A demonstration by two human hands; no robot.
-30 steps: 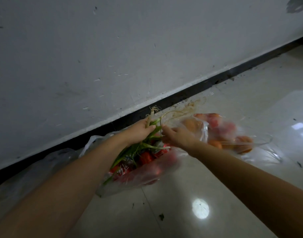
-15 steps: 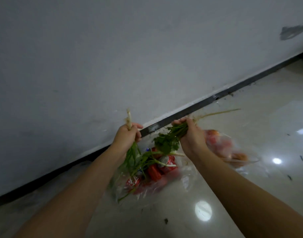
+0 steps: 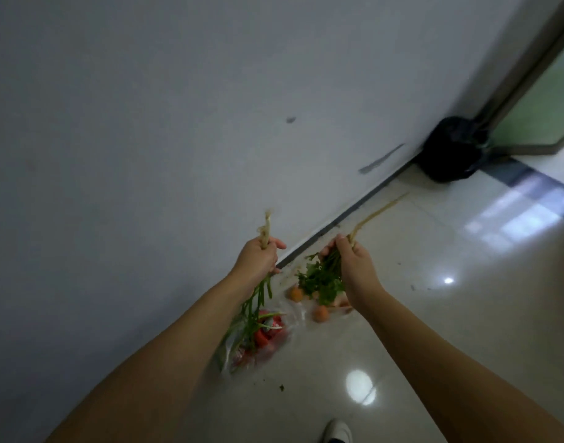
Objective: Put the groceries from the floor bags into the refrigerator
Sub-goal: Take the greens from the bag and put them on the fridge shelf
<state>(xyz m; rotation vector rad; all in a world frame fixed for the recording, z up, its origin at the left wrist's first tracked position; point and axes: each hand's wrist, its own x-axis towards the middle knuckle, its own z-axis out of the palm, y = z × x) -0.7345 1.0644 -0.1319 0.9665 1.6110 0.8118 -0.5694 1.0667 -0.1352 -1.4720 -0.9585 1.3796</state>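
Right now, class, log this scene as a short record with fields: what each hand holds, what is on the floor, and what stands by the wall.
left hand: grips long green scallions near their pale roots
right hand: grips leafy green herb bunch by its stems
floor: clear plastic bag with red items; orange round fruits beside it
by wall: black bag
refrigerator: not in view

Pale grey scuffed wall [image 3: 146, 123] ahead of me. Dark baseboard strip [image 3: 347, 212] along its foot. Glossy cream tiled floor [image 3: 466, 330] mirrors ceiling lights. Black plastic bin bag [image 3: 450, 151] in corner beside green-glazed door [image 3: 542, 103].
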